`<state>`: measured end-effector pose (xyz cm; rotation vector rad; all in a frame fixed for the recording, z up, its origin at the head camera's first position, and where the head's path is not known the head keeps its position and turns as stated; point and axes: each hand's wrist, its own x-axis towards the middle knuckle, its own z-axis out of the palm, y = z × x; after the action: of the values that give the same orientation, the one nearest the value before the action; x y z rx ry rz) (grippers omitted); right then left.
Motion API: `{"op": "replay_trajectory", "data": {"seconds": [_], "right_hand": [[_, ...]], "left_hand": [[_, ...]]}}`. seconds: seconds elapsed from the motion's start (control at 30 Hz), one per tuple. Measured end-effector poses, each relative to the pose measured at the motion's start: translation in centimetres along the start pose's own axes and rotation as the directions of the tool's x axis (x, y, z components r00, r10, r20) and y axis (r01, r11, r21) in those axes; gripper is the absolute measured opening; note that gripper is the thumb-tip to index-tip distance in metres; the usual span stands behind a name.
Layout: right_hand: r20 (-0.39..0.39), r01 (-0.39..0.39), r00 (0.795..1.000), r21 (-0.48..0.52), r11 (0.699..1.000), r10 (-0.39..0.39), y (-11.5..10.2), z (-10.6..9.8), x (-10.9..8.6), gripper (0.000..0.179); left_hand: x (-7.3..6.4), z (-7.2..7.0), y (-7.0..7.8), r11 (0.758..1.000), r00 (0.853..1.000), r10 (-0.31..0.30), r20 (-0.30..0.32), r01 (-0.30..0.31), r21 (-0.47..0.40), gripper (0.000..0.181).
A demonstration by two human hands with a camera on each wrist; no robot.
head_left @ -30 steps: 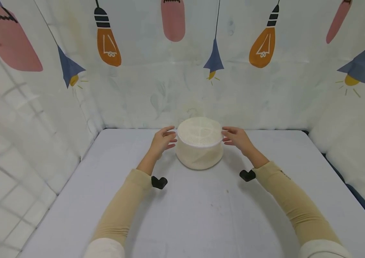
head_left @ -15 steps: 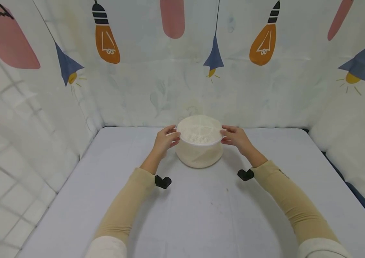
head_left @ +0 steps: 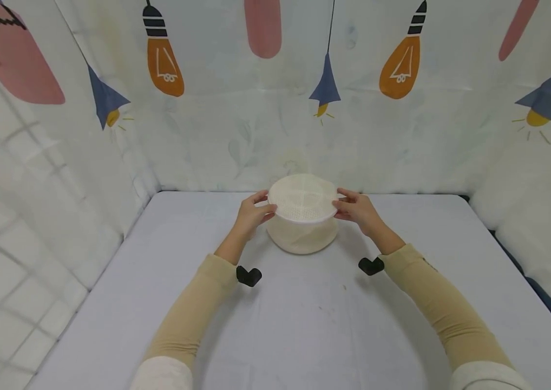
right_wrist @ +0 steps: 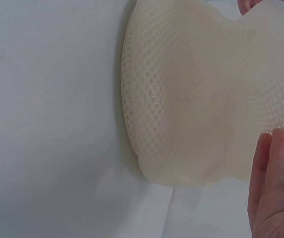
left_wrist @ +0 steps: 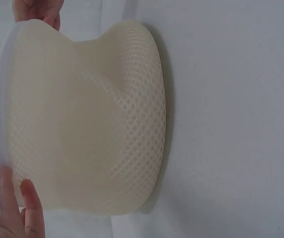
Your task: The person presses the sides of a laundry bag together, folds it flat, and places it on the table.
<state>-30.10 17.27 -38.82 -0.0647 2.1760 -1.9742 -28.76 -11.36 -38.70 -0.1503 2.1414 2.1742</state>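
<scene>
A round cream mesh laundry bag [head_left: 303,235] with a white rim stands at the far middle of the table. Its flat top [head_left: 302,197] faces up, and the mesh side [left_wrist: 82,124] sags inward in both wrist views. On the left edge, my left hand [head_left: 253,215] pinches the rim between thumb and fingers. Opposite it, my right hand [head_left: 359,212] pinches the rim's right edge, its fingertips [right_wrist: 279,141] lying along the mesh just below. The bag's base rests on the tabletop.
The white-covered table [head_left: 300,325] reaches back to a fabric wall [head_left: 197,141] printed with lamps and bulbs. More fabric hangs at the left and right sides. A black heart-shaped piece [head_left: 249,276] sits at the left wrist, another [head_left: 371,266] at the right.
My left hand has moved right from beside the bag onto its rim, and both hands now pinch it. The top rim leans slightly toward me over the base.
</scene>
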Motion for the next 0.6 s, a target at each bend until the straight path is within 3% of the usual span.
{"op": "replay_trajectory", "data": {"seconds": [0.37, 0.6], "right_hand": [[0.020, -0.002, 1.000, 0.011, 1.000, 0.002, 0.10, -0.02, -0.15, 0.062], [0.034, -0.011, 0.999, -0.005, 1.000, 0.011, 0.24, -0.31, -0.14, 0.063]], "left_hand": [[-0.50, 0.31, 0.39, 0.999, 1.000, -0.001, 0.016, 0.000, 0.052, 0.063], [-0.43, 0.41, 0.37, 0.999, 1.000, -0.015, 0.019, 0.014, 0.039, 0.067]]}}
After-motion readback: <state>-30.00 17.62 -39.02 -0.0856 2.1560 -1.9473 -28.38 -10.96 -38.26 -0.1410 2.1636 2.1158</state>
